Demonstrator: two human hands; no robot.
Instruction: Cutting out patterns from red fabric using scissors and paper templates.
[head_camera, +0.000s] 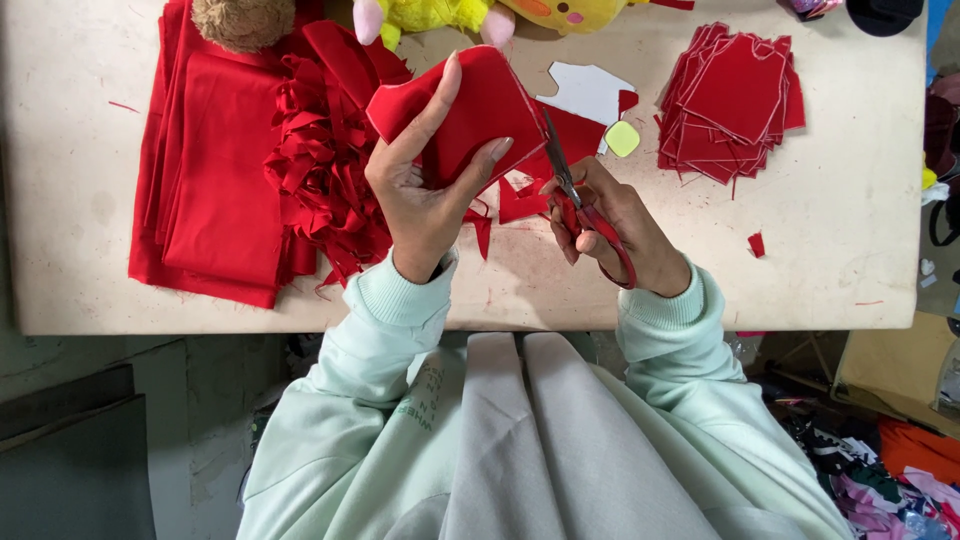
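The left hand (425, 190) is raised above the beige table (860, 220), closed around a red fabric piece (465, 110): the thumb presses the near face and the index finger extends up along its left edge. The fabric piece sits just above table centre, at 12 o'clock from the left hand. The right hand (615, 225) lies at 3 o'clock from the left hand, fingers curled through the red handles of the scissors (565, 180). The blades point toward 11 o'clock and meet the right edge of the fabric piece; the blade gap cannot be judged. A heap of red scrap strips (320, 170) lies at 9 o'clock from the left hand, touching the folded red cloth (215, 170). A stack of cut red pieces (730, 100) sits at 2 o'clock, well apart. A white paper template (590, 90) and a small yellow-green chalk piece (622, 138) lie between.
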